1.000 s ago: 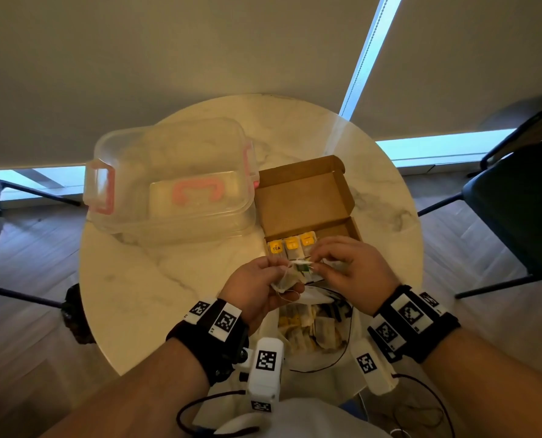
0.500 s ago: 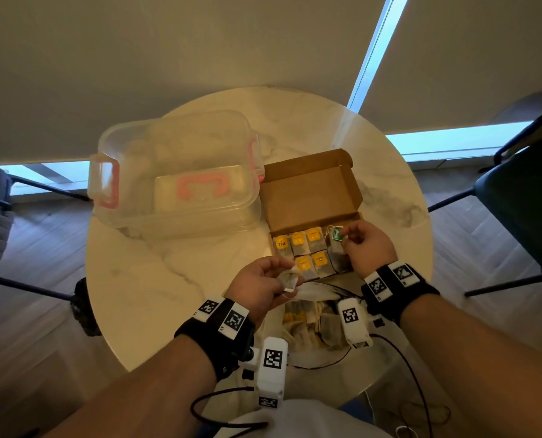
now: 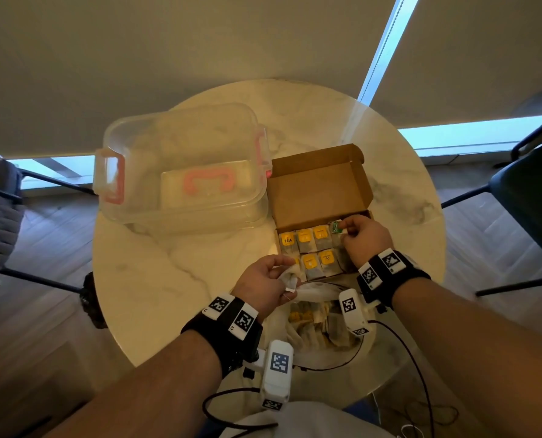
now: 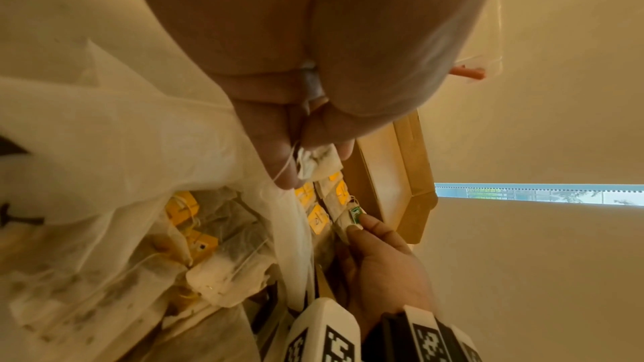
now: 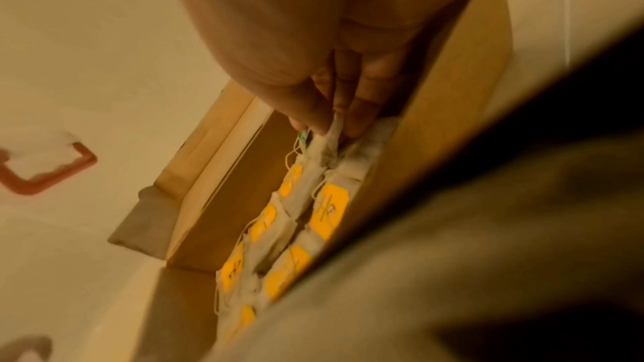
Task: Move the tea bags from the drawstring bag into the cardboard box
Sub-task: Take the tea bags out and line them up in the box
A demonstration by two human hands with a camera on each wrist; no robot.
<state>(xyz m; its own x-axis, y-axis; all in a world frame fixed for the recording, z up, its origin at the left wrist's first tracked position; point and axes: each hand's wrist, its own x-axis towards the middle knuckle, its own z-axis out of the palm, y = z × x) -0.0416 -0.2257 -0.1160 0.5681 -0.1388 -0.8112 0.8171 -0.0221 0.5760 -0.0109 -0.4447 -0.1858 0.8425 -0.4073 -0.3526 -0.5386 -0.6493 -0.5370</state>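
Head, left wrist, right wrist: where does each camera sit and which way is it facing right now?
Head: on the person's head, facing forward and down at the round table; both forearms, left hand and right hand show.
Left wrist: looks along the left hand's fingers pinching a tea bag, drawstring bag beside.
Right wrist: looks along the right hand's fingers into the cardboard box.
Shared: all three show the green-tagged tea bag the right hand pinches.
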